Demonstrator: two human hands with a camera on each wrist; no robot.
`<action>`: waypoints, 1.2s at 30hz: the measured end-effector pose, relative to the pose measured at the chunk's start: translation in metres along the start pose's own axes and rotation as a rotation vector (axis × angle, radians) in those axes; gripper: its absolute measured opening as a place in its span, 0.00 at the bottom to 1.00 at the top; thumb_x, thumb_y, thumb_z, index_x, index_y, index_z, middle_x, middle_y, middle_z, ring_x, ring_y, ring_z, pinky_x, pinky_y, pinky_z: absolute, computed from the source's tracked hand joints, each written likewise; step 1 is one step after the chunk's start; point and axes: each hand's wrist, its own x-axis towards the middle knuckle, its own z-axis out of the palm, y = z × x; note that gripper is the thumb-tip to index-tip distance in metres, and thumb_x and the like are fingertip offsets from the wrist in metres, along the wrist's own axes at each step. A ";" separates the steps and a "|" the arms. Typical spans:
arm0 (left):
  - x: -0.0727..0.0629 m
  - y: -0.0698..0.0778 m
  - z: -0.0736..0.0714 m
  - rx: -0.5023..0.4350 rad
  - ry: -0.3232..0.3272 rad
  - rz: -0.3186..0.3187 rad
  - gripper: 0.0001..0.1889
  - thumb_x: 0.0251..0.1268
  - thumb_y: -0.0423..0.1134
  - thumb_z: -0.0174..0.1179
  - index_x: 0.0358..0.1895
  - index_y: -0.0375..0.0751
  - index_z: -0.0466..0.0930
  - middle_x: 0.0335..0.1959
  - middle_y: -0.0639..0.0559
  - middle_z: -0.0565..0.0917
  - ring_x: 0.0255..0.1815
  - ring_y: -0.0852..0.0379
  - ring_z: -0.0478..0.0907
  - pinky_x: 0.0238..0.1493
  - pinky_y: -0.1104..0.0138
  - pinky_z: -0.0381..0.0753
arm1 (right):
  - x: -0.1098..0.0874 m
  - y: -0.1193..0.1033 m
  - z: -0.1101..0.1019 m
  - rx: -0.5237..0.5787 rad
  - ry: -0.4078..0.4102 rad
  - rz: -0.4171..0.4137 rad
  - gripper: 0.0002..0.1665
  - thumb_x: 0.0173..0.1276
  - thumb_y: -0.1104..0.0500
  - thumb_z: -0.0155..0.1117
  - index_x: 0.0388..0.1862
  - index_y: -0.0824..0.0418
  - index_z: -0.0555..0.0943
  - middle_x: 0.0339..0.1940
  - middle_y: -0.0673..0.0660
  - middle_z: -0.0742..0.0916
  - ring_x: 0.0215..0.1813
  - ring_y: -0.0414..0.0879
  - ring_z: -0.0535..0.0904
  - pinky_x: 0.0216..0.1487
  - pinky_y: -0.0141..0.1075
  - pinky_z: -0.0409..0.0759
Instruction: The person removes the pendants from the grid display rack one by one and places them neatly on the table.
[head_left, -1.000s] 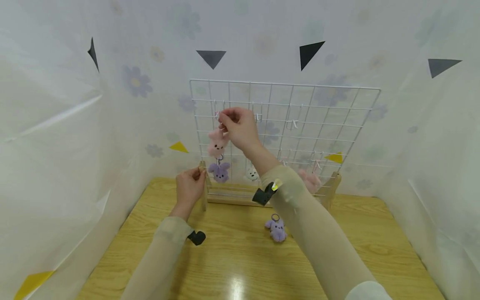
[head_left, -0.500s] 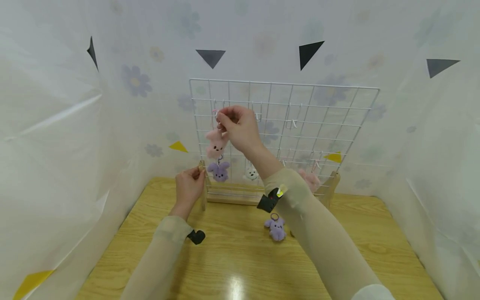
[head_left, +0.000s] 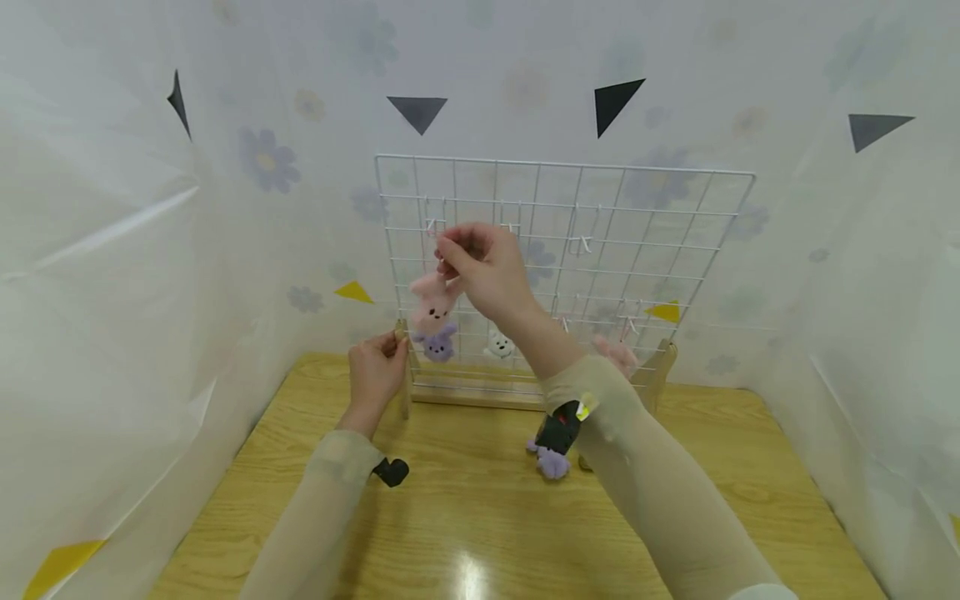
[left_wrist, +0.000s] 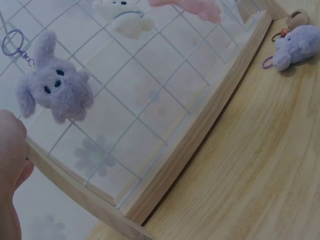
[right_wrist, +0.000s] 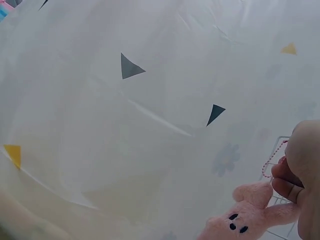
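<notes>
Up at the left part of a white wire grid rack [head_left: 566, 164], my right hand [head_left: 491, 271] pinches a pink bunny plush keychain [head_left: 433, 312] near its ears. A pink beaded chain [right_wrist: 263, 171] loops beside those fingers in the right wrist view. Behind and just below the pink bunny hangs a purple bunny plush [left_wrist: 57, 85], its top partly covered in the head view. My left hand [head_left: 375, 371] grips the top of the rack's left wooden support [head_left: 406, 396] between thumb and fingers. White hooks [head_left: 581, 244] stick out from the grid.
A white plush [head_left: 498, 344] and another pink plush [head_left: 617, 356] hang lower on the grid. On the wooden table [head_left: 420, 517] lie a purple plush [left_wrist: 300, 44] and a brown one [left_wrist: 298, 19]. Plastic-like sheeting surrounds the sides and back.
My right hand has drawn slightly down and right from the upper-left hook, and the pink bunny has dropped to overlap the hanging purple one. The left hand stays on the support.
</notes>
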 end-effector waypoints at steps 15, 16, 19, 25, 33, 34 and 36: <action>-0.002 -0.002 0.000 -0.004 -0.003 -0.022 0.11 0.72 0.33 0.69 0.48 0.25 0.89 0.39 0.34 0.90 0.36 0.43 0.91 0.38 0.55 0.92 | -0.033 0.001 -0.023 0.038 -0.045 -0.084 0.07 0.79 0.69 0.64 0.45 0.76 0.83 0.36 0.69 0.87 0.35 0.50 0.85 0.32 0.36 0.88; -0.002 -0.002 0.000 -0.008 -0.001 -0.021 0.11 0.72 0.33 0.69 0.48 0.25 0.89 0.39 0.34 0.90 0.36 0.43 0.91 0.38 0.55 0.92 | -0.035 0.002 -0.024 0.039 -0.048 -0.089 0.07 0.79 0.69 0.63 0.45 0.76 0.83 0.36 0.69 0.87 0.35 0.50 0.85 0.32 0.36 0.88; -0.002 -0.002 0.001 -0.014 0.000 -0.016 0.11 0.72 0.32 0.69 0.47 0.25 0.89 0.38 0.34 0.90 0.35 0.43 0.91 0.38 0.55 0.92 | -0.042 0.004 -0.030 0.046 -0.057 -0.093 0.06 0.79 0.70 0.63 0.44 0.75 0.83 0.35 0.68 0.87 0.34 0.51 0.85 0.32 0.37 0.89; -0.001 -0.002 0.001 0.003 0.001 -0.019 0.11 0.72 0.33 0.70 0.47 0.26 0.90 0.38 0.35 0.91 0.36 0.44 0.91 0.38 0.56 0.92 | -0.059 0.007 -0.039 0.044 -0.078 -0.076 0.06 0.79 0.70 0.62 0.44 0.74 0.83 0.34 0.66 0.87 0.34 0.51 0.85 0.32 0.38 0.89; 0.000 0.000 0.000 -0.006 0.009 0.012 0.10 0.72 0.32 0.69 0.47 0.26 0.90 0.37 0.34 0.90 0.35 0.43 0.91 0.37 0.54 0.92 | -0.081 0.016 -0.050 0.039 -0.094 -0.065 0.06 0.79 0.70 0.62 0.44 0.74 0.83 0.34 0.65 0.87 0.35 0.52 0.85 0.35 0.37 0.89; 0.000 0.000 0.001 -0.007 0.010 0.019 0.10 0.72 0.32 0.69 0.47 0.25 0.89 0.37 0.34 0.90 0.35 0.43 0.91 0.37 0.54 0.92 | -0.084 0.018 -0.051 0.037 -0.093 -0.063 0.06 0.79 0.70 0.62 0.44 0.74 0.83 0.35 0.65 0.87 0.35 0.52 0.85 0.36 0.37 0.89; 0.000 0.000 0.001 -0.005 0.011 0.028 0.10 0.72 0.32 0.69 0.47 0.25 0.89 0.37 0.34 0.90 0.34 0.43 0.91 0.36 0.54 0.92 | -0.090 0.023 -0.054 0.033 -0.091 -0.062 0.05 0.79 0.70 0.62 0.43 0.74 0.83 0.35 0.65 0.87 0.36 0.51 0.85 0.37 0.36 0.88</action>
